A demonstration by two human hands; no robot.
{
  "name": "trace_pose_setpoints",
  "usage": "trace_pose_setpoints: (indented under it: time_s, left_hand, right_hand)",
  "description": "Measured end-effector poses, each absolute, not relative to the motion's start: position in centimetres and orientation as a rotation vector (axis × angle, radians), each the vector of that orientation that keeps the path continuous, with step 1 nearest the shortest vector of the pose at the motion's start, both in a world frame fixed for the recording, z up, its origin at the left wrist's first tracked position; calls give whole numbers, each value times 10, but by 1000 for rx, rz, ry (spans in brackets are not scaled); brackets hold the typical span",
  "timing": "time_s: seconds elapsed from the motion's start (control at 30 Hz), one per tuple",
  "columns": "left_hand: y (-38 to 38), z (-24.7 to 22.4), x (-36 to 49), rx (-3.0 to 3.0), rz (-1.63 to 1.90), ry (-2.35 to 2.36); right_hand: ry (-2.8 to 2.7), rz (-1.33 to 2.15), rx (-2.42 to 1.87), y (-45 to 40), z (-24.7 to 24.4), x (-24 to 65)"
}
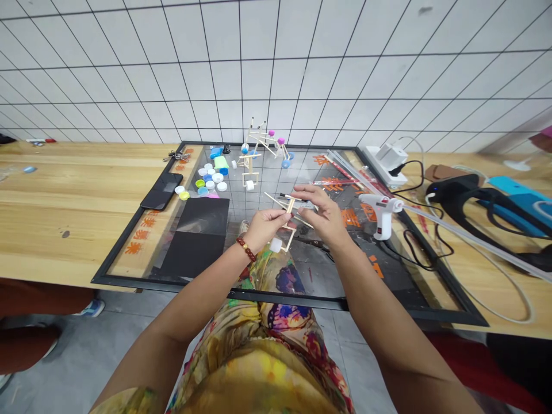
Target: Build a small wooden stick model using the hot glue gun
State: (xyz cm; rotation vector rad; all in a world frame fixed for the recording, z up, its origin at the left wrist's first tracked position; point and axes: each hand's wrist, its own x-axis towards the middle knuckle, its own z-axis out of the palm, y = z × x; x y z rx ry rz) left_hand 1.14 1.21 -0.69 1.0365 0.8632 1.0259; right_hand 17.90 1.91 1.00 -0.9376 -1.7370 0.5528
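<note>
Over the glass sheet I hold a small wooden stick frame [291, 237] with a white bottle cap [276, 245] at its lower end. My left hand [263, 228], with a beaded bracelet at the wrist, pinches a stick between thumb and fingertips. On the other side, my right hand [323, 217] curls around the frame's upper end, its fingertips at a stick with a dark end; the exact contact is partly hidden. Beyond my hands stand another stick frame [250, 171] with a white cap and a bigger stick model [261, 138] with pink and blue parts.
Bottle caps [210, 177] lie in a group left of centre, near a phone [161, 191] and black sheets [196, 237]. At right are a white glue gun [382, 215] with its cord, a power strip [379, 165] and a black headset [461, 201]. A tiled wall [276, 75] closes the back.
</note>
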Motion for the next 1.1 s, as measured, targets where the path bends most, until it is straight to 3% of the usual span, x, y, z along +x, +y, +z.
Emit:
trace_pose_setpoints:
  time_s: [0.7, 0.9, 1.1]
  left_hand:
    - [35, 6, -16, 776, 1247, 1131]
    - [37, 3, -19, 721, 1218, 961]
    - [31, 2, -11, 741, 1163, 774]
  right_hand:
    - [-1583, 561, -1172, 27, -4, 179]
    - [-1429, 955, -1130, 28, -13, 163]
    - [-1411, 1097, -1058, 24, -8, 156]
